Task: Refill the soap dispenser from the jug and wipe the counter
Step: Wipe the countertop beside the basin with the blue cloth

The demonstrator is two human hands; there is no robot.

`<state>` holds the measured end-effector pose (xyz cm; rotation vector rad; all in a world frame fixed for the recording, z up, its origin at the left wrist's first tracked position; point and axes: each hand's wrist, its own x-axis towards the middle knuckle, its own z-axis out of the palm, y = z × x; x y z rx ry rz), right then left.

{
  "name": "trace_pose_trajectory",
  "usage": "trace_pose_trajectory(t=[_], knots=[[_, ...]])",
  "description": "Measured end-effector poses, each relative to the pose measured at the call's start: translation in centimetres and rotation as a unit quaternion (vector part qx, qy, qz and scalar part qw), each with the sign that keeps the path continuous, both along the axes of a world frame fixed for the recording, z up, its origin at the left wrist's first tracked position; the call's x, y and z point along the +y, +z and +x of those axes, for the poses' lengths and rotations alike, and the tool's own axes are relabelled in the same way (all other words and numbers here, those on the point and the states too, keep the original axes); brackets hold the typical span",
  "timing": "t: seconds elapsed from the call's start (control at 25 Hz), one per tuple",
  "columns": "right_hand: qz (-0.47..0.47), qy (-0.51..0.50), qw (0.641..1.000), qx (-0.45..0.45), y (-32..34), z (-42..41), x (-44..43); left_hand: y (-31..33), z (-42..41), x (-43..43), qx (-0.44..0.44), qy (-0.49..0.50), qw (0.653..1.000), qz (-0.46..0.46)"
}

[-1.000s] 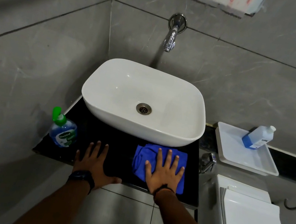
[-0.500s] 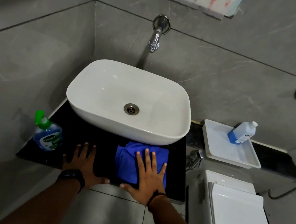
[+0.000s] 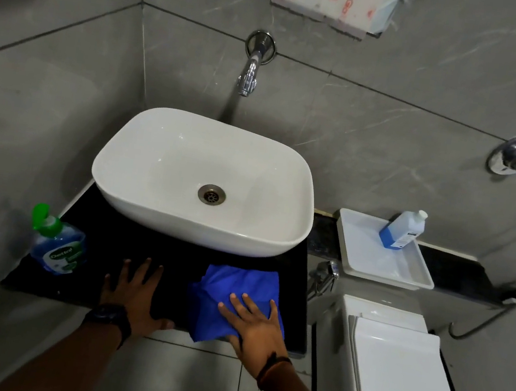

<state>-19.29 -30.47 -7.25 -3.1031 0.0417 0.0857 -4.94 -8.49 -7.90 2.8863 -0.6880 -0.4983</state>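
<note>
- The right hand [image 3: 258, 327], flat and unclenched, had dragged the blue cloth [image 3: 235, 295] toward the black surface's [image 3: 102, 239] front edge: wiping underway.
- The left hand [image 3: 135, 291] stayed splayed, grasping nothing.
- The soap dispenser [image 3: 57, 244] stood far left.

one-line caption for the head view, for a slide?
Right hand presses blue cloth flat on black counter before the basin; left hand rests beside it.
</note>
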Motion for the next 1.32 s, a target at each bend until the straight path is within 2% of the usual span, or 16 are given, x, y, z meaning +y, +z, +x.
trace_pose_trajectory(t=[0.04,0.12,0.16,0.2,0.24,0.32,0.36,0.44,0.56,0.64,0.76,0.88,1.0,1.08,1.12,1.32], knots=[[0.053,-0.025,0.998,-0.003,0.3,0.0,-0.8,0.2,0.0,-0.8,0.009,-0.017,1.0,-0.014],[0.197,-0.162,0.967,-0.015,1.2,0.2,-2.6,0.9,-0.4,-3.4,0.012,-0.054,0.997,-0.054],[0.241,-0.243,0.936,-0.077,1.8,0.2,-3.7,1.5,-0.7,-5.2,0.009,-0.071,0.994,-0.079],[0.298,-0.317,0.89,-0.137,2.7,0.0,-5.3,2.2,-1.2,-7.4,0.006,-0.086,0.99,-0.113],[0.341,-0.369,0.843,-0.192,3.6,-0.5,-7.2,2.7,-1.8,-9.9,0.001,-0.101,0.983,-0.154],[0.401,-0.441,0.764,-0.247,4.9,-1.4,-12.1,3.8,-3.3,-15.4,-0.01,-0.144,0.962,-0.231],[0.423,-0.466,0.732,-0.26,5.4,-1.6,-14.9,4.3,-4.0,-18.4,-0.011,-0.166,0.952,-0.258],[0.448,-0.48,0.702,-0.273,6.2,-1.7,-20.3,4.9,-5.1,-24.4,-0.004,-0.194,0.936,-0.294],[0.444,-0.476,0.71,-0.268,5.6,-0.1,-28.9,4.4,-4.7,-33.6,0.019,-0.193,0.931,-0.308],[0.426,-0.474,0.731,-0.243,5.1,2.6,-35.3,3.6,-2.8,-39.7,0.041,-0.18,0.939,-0.291],[0.327,-0.455,0.805,-0.196,3.6,7.0,-43.4,1.4,1.2,-46.6,0.051,-0.169,0.957,-0.23],[0.22,-0.385,0.888,-0.126,0.6,10.5,-48.3,-1.2,3.9,-51.4,0.048,-0.167,0.967,-0.186],[0.128,-0.25,0.959,0.023,-5.0,12.4,-50.0,-4.2,5.2,-54.3,0.011,-0.188,0.975,-0.118],[0.07,-0.16,0.973,0.154,-8.4,12.0,-49.8,-6.0,5.3,-54.9,0.019,-0.216,0.974,-0.071],[0.055,-0.134,0.972,0.187,-9.3,11.5,-49.6,-6.5,5.2,-55.0,0.029,-0.229,0.971,-0.053],[0.07,-0.121,0.973,0.183,-9.8,9.6,-49.6,-7.8,4.5,-55.2,0.052,-0.241,0.968,-0.042]])
